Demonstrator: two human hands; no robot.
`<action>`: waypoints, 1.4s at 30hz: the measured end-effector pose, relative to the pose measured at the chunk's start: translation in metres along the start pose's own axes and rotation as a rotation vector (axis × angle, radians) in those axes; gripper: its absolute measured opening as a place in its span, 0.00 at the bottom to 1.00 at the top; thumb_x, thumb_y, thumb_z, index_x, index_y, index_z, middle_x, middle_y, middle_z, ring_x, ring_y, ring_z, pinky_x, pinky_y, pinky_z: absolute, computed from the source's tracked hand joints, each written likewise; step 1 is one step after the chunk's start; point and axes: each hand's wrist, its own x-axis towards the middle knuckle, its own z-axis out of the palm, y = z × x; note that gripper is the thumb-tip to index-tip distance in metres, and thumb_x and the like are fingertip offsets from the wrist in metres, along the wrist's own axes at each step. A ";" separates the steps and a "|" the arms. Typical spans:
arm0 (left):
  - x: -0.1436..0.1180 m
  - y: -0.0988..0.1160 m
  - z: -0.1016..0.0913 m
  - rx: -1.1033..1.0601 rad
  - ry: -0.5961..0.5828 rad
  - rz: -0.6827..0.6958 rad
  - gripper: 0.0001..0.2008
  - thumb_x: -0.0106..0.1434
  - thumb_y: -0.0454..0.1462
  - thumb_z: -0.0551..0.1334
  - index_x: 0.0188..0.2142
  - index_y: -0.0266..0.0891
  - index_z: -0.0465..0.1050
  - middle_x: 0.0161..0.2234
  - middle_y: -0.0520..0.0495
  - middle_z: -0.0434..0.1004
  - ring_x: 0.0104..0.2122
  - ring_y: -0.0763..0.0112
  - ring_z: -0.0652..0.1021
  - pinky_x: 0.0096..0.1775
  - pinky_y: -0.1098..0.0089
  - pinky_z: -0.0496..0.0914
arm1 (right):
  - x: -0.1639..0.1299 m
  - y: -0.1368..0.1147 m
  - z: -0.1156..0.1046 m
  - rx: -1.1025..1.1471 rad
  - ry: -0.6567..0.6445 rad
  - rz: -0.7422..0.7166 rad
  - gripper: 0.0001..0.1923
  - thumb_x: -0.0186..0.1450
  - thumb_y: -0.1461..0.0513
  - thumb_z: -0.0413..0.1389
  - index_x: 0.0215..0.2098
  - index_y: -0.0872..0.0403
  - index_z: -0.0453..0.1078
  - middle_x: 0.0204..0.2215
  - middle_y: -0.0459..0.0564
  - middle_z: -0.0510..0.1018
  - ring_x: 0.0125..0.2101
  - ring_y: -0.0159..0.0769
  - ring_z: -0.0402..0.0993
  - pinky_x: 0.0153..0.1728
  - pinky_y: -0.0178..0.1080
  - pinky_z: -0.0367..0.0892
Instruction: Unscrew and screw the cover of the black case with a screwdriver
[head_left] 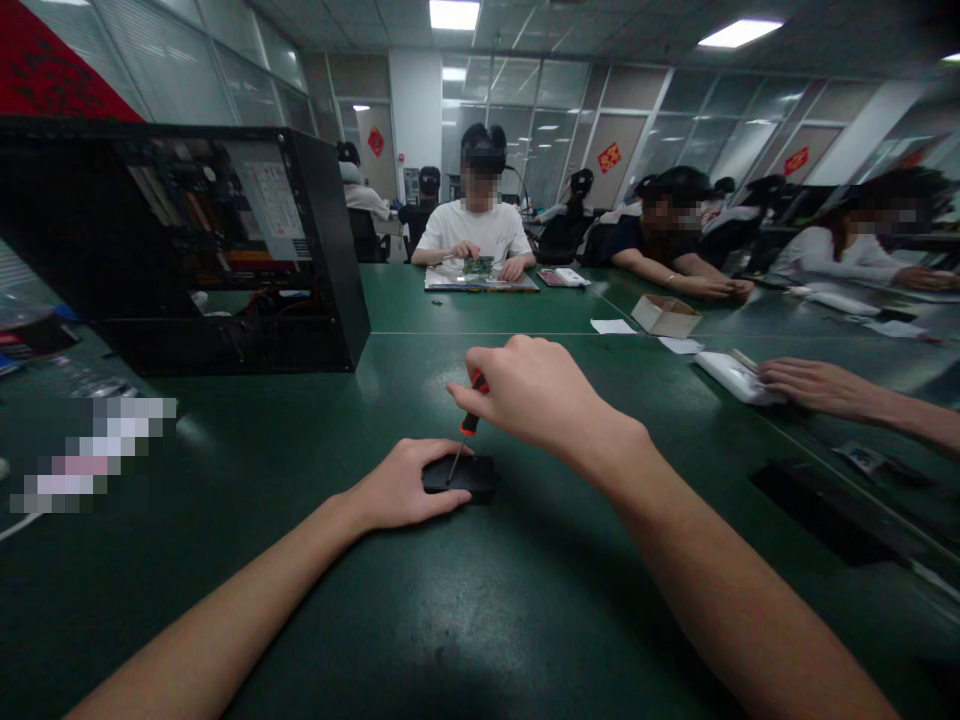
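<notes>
Your right hand (551,385) grips an orange-and-black screwdriver (470,420), tip at a black box (481,481); your left hand (399,487) clasps that box, nearer your edge of the tabletop (450,610) than the far one. An open computer case (330,250) stands beyond, leftward.

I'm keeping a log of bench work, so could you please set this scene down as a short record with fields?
Left hand: gripping a small black box
Right hand: holding an orange-and-black screwdriver, pointed down at the box
Surface: green table
Far left: open computer case
Across: seated person with a green circuit board
Right side: another person's hand
</notes>
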 end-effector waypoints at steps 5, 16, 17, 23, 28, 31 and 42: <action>0.000 0.002 0.001 -0.016 -0.010 -0.007 0.23 0.61 0.44 0.69 0.53 0.39 0.74 0.47 0.44 0.82 0.44 0.58 0.81 0.48 0.64 0.71 | 0.004 0.002 0.006 0.027 0.025 -0.010 0.17 0.69 0.50 0.53 0.35 0.52 0.77 0.29 0.55 0.81 0.31 0.44 0.78 0.27 0.37 0.58; 0.001 -0.017 -0.023 -0.127 -0.133 -0.023 0.24 0.60 0.46 0.71 0.54 0.40 0.77 0.50 0.43 0.81 0.48 0.57 0.80 0.51 0.63 0.70 | 0.006 0.007 0.007 0.042 0.009 -0.011 0.18 0.70 0.49 0.52 0.35 0.52 0.76 0.29 0.54 0.80 0.30 0.43 0.77 0.25 0.37 0.49; 0.001 -0.018 -0.024 -0.123 -0.133 -0.022 0.25 0.60 0.46 0.71 0.55 0.41 0.76 0.51 0.43 0.80 0.48 0.56 0.79 0.51 0.63 0.70 | 0.005 0.006 0.006 0.045 0.011 -0.023 0.18 0.70 0.49 0.52 0.36 0.52 0.76 0.29 0.54 0.80 0.30 0.43 0.77 0.25 0.37 0.49; 0.001 -0.023 -0.020 -0.101 -0.139 -0.057 0.27 0.57 0.50 0.72 0.53 0.40 0.77 0.51 0.42 0.80 0.50 0.51 0.78 0.53 0.58 0.69 | -0.006 -0.006 -0.008 0.111 0.026 -0.283 0.13 0.72 0.53 0.52 0.43 0.52 0.72 0.31 0.50 0.80 0.30 0.38 0.76 0.25 0.37 0.45; 0.000 -0.022 -0.028 -0.124 -0.220 -0.007 0.32 0.65 0.56 0.62 0.62 0.43 0.69 0.62 0.41 0.70 0.59 0.49 0.70 0.61 0.56 0.63 | -0.014 -0.011 -0.015 0.131 0.017 -0.362 0.10 0.72 0.56 0.52 0.45 0.53 0.69 0.34 0.49 0.81 0.31 0.38 0.76 0.25 0.38 0.42; -0.004 -0.021 -0.038 -0.064 -0.336 -0.073 0.34 0.68 0.54 0.60 0.69 0.45 0.58 0.67 0.41 0.62 0.65 0.48 0.63 0.65 0.53 0.56 | -0.013 -0.009 -0.015 0.129 0.017 -0.351 0.10 0.72 0.56 0.52 0.45 0.53 0.69 0.34 0.49 0.81 0.31 0.38 0.77 0.25 0.38 0.43; -0.006 -0.027 -0.051 -0.180 -0.445 -0.175 0.32 0.70 0.50 0.59 0.70 0.49 0.55 0.71 0.47 0.54 0.70 0.53 0.56 0.68 0.58 0.50 | -0.013 -0.003 -0.015 0.157 -0.001 -0.366 0.09 0.72 0.57 0.51 0.43 0.53 0.70 0.35 0.48 0.81 0.31 0.37 0.76 0.26 0.38 0.46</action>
